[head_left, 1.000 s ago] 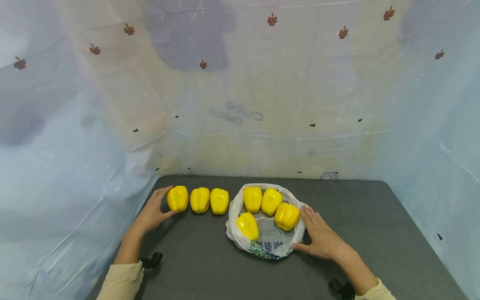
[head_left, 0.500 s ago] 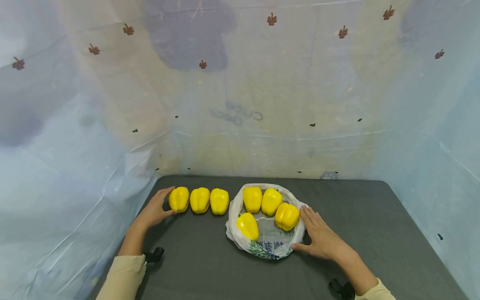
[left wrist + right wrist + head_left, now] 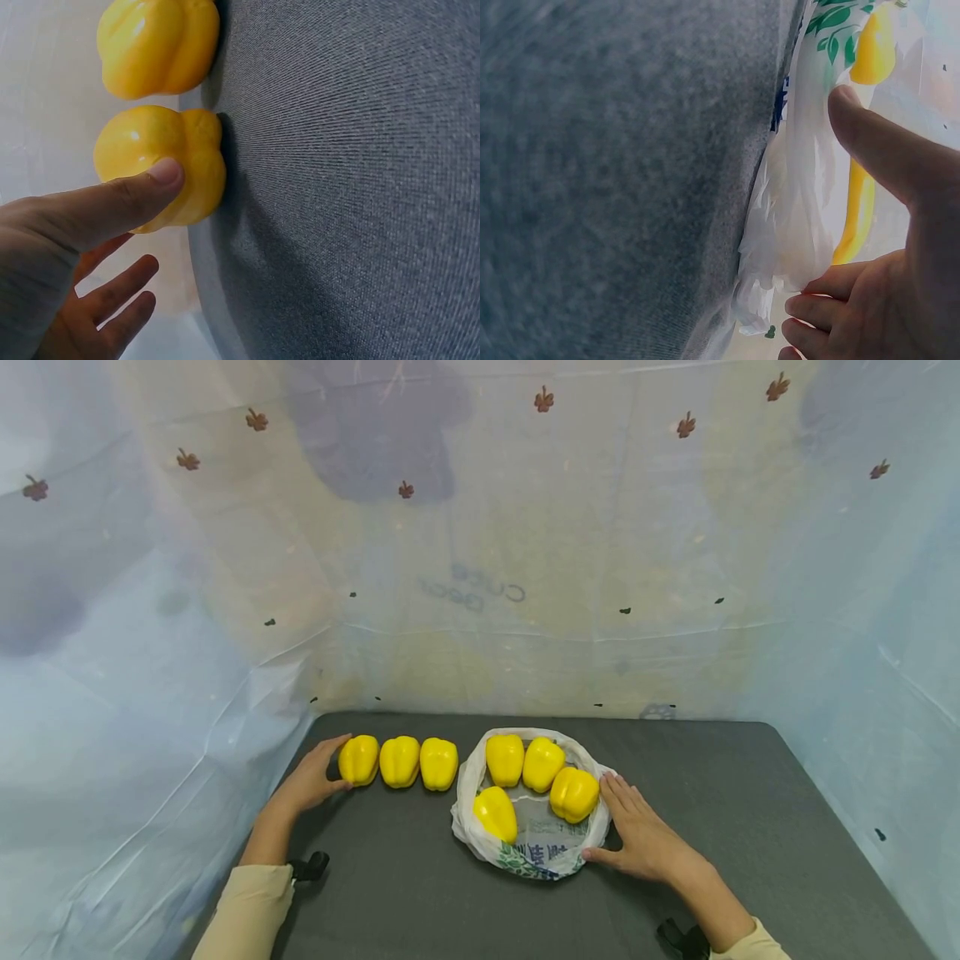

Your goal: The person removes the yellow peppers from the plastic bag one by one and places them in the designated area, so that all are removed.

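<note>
My left hand (image 3: 312,774) pinches the leftmost yellow bell pepper (image 3: 359,760) between thumb and forefinger. In the left wrist view the thumb (image 3: 166,171) presses its side while the other fingers spread away from it. Two more bell peppers, one in the middle (image 3: 400,762) and one on the right (image 3: 438,764), continue the row. Beside them a white plastic bag (image 3: 467,827) with rolled-down edges holds several yellow bell peppers (image 3: 574,795). Along the bag's right rim lies my right hand (image 3: 647,835), its fingers extended and thumb spread at the near edge.
Everything stands on a dark grey table (image 3: 420,893). Behind it and at both sides hang pale patterned sheets (image 3: 480,668). A black wrist mount (image 3: 311,867) juts out below the left hand, and another mount (image 3: 681,937) below the right.
My left hand has slid the leftmost bell pepper slightly to the right, closer to the other two in the row. The right hand and the bag have stayed in place.
</note>
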The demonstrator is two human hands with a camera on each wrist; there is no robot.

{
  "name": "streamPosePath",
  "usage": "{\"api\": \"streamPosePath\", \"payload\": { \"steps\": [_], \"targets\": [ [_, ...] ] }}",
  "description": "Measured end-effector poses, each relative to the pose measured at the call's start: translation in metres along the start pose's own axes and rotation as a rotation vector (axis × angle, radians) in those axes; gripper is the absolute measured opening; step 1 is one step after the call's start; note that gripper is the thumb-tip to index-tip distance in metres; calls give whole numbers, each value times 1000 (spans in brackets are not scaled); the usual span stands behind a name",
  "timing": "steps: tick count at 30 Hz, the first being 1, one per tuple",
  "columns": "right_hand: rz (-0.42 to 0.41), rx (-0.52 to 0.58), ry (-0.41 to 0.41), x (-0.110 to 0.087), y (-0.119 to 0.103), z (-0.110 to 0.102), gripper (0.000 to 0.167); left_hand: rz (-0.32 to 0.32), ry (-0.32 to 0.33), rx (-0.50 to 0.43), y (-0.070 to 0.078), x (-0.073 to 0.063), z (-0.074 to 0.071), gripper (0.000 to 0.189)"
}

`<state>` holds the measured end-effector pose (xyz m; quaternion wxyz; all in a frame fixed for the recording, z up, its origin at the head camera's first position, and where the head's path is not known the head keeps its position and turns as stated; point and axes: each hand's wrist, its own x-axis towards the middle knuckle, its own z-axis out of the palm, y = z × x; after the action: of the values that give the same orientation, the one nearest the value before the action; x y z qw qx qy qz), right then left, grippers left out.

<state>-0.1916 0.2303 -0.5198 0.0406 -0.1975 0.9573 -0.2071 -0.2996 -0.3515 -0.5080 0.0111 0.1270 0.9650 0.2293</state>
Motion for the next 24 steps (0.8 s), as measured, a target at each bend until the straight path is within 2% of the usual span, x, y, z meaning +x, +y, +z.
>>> {"api": "streamPosePath", "payload": {
  "steps": [11,20,24],
  "targets": [
    [8,13,-16,0,-2,-2,122,2,-20,0,4,2,0,92],
    [5,3,-8,0,-2,-2,122,-39,-62,-27,3,4,0,93],
    [3,2,-12,0,-2,-2,122,-40,-59,-36,3,3,0,94]
  ]
}}
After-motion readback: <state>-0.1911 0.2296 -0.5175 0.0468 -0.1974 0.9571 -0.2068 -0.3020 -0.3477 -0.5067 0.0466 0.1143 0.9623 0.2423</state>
